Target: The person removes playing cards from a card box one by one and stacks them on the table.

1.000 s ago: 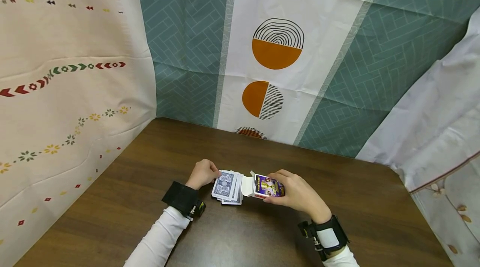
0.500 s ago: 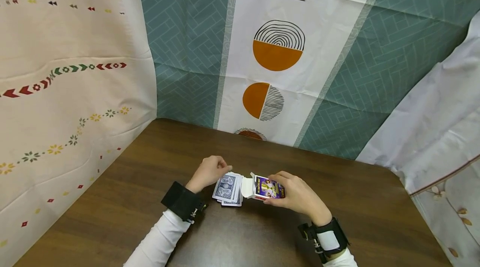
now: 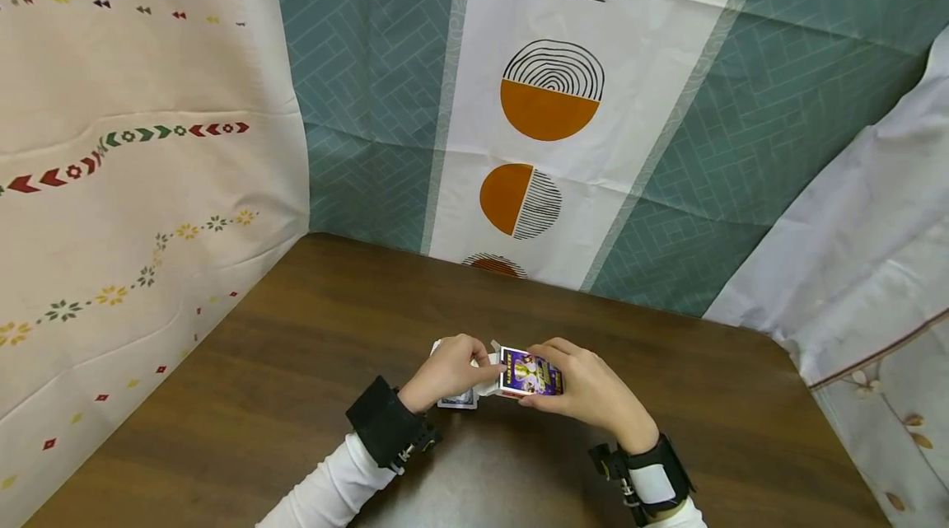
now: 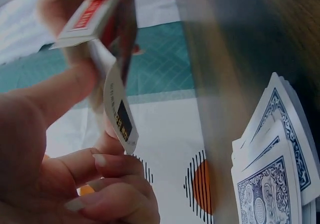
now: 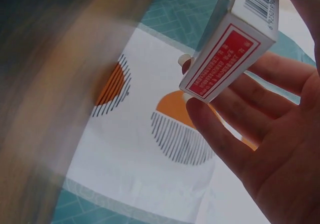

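Observation:
My right hand grips a small purple playing-card box by its right end. The box is tilted up, with its red-and-white end facing the right wrist view. A white flap stands out from its open left end. My left hand reaches over that flap, fingertips right at the box's mouth and several fingers curled. I cannot tell whether it pinches the flap or something inside. Below it lies a loose pile of blue-backed playing cards, mostly hidden by the hand in the head view.
The brown wooden table extends around the hands. Patterned cloth hangs behind it and along the left side. White cloth drapes over the right edge. Each wrist wears a black strapped camera.
My left hand has left the card pile and moved right to the box's open end, now covering much of the pile and flap. The right hand and box stay in place.

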`<act>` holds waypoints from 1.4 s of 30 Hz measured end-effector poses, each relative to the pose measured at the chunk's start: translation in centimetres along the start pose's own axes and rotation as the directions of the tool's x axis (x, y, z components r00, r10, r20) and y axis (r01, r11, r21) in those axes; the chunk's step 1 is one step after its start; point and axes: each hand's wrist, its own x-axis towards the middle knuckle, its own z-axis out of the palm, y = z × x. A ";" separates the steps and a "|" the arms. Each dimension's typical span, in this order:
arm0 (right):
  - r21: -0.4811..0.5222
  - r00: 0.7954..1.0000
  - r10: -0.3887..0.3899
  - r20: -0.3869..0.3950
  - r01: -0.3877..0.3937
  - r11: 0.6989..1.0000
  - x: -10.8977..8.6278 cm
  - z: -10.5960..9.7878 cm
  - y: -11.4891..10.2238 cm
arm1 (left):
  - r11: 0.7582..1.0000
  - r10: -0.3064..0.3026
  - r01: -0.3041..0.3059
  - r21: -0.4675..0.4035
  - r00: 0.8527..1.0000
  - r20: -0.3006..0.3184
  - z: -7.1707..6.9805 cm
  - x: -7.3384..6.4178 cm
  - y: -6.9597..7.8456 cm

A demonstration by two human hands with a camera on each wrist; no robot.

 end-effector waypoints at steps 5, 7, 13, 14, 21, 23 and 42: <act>-0.007 1.000 -0.014 -0.019 0.014 1.000 0.1 -0.6 -0.7 | 1.000 0.021 -0.021 0.009 1.000 -0.014 0.1 -0.3 0.1; -0.013 0.999 -0.025 -0.038 0.025 1.000 0.2 -0.9 -0.9 | 1.000 0.017 -0.017 -0.016 1.000 -0.011 0.0 -0.3 0.2; -0.028 0.997 -0.034 -0.064 0.032 0.999 0.1 -1.0 -0.8 | 0.992 -0.021 0.025 -0.123 0.999 0.037 -0.6 -0.1 0.1; -0.026 0.998 -0.030 -0.062 0.029 0.999 0.0 -1.0 -0.7 | 0.991 -0.024 0.030 -0.134 0.999 0.046 -0.6 0.0 0.1; -0.006 0.998 -0.023 -0.060 0.022 1.000 -0.1 -1.0 0.3 | 0.978 -0.035 0.056 -0.200 0.994 0.107 -0.6 0.6 -0.4; 0.002 0.998 -0.020 -0.054 0.020 1.000 -0.2 -0.9 0.5 | 0.972 -0.042 0.069 -0.226 0.991 0.125 -0.6 0.6 -0.6; 0.013 0.995 0.004 -0.096 -0.003 1.000 -0.5 -0.5 1.1 | 0.909 0.000 0.123 -0.399 0.956 0.293 -5.1 0.3 -2.1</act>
